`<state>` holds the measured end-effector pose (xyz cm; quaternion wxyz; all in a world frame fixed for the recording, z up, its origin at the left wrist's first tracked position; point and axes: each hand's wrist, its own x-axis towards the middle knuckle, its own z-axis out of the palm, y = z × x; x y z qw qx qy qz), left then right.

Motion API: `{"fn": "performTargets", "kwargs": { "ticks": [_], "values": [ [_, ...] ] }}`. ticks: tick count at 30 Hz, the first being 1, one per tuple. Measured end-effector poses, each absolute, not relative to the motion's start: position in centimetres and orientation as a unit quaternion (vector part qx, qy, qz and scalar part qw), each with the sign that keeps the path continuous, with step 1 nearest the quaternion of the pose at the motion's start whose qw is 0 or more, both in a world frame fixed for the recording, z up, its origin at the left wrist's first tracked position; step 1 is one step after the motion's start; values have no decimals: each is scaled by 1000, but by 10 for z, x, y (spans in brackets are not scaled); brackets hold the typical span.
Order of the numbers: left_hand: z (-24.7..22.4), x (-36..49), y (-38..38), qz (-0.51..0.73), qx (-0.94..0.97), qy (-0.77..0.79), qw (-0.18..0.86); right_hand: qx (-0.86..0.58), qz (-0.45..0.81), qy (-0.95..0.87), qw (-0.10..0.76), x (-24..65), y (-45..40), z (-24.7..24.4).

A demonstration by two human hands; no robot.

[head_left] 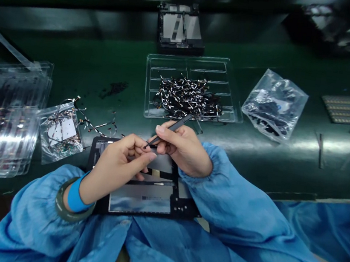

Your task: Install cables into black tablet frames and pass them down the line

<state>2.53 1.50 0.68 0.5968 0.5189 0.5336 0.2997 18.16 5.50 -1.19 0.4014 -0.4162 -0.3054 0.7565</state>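
My right hand (181,144) grips a pair of dark tweezers (171,129), whose tip points down and left to the fingers of my left hand (121,160). The left hand's thumb and index finger are pressed together near that tip; whatever lies between them is too small to make out. Beneath both hands lies a black device housing (181,202) with grey panels, partly covered by them. Just beyond the hands, a clear plastic tray (156,64) bears a heap of thin black cables (188,98) with shiny ends.
Clear trays (1,125) are stacked at the left, beside a bag of small parts (61,133) and loose cables (94,127). Another clear bag (275,105) lies right of the middle tray. Small part strips (344,109) sit far right; a dark stack of panels (180,28) stands behind.
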Motion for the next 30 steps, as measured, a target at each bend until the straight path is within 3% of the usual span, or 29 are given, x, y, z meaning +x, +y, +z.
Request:
{"fn": "performTargets", "kwargs": {
  "ticks": [3,10,18,22,25,30],
  "values": [
    [6,16,16,279,562,552,549,-431,731,-331,413,187,56,-12],
    [1,-39,21,289,631,680,235,-521,576,-473,417,196,54,-25],
    [-3,-76,10,316,543,750,207,-518,484,-600,371,190,50,-37],
    [-1,-87,5,348,505,769,179,-514,366,-681,372,187,48,-36],
    [3,-102,1,374,475,788,115,-508,341,-686,393,188,47,-34],
    [6,-148,-12,369,440,818,-47,-559,404,-579,435,198,45,-28]
  ]
}}
